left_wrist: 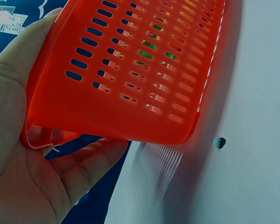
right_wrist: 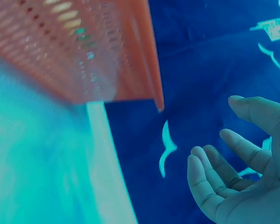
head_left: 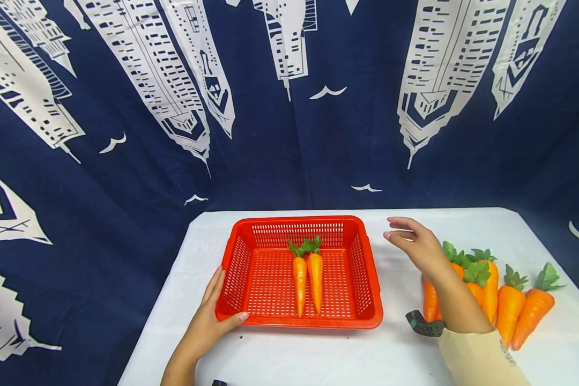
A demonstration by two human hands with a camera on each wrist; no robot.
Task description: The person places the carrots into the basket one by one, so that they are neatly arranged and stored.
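A red plastic basket (head_left: pixel 299 325) with slotted walls sits on the white table. Two orange carrots, a left one (head_left: pixel 299 281) and a right one (head_left: pixel 316 281), lie side by side in it, green leaves toward the back. My left hand (head_left: pixel 207 313) holds the basket's front left corner, thumb over the front rim and fingers along the left side. In the left wrist view that hand (left_wrist: pixel 32 154) wraps the rim. My right hand (head_left: pixel 417 247) hovers to the right of the basket, fingers loosely bent and holding nothing; the right wrist view shows this hand (right_wrist: pixel 242 168) apart from the basket.
Several more carrots (head_left: pixel 510 311) lie in a group at the table's right, partly hidden behind my right forearm. A dark blue curtain (head_left: pixel 289 161) printed with white buildings and birds hangs behind the white table (head_left: pixel 173 321). A black wrist device (head_left: pixel 423 325) is at my right wrist.
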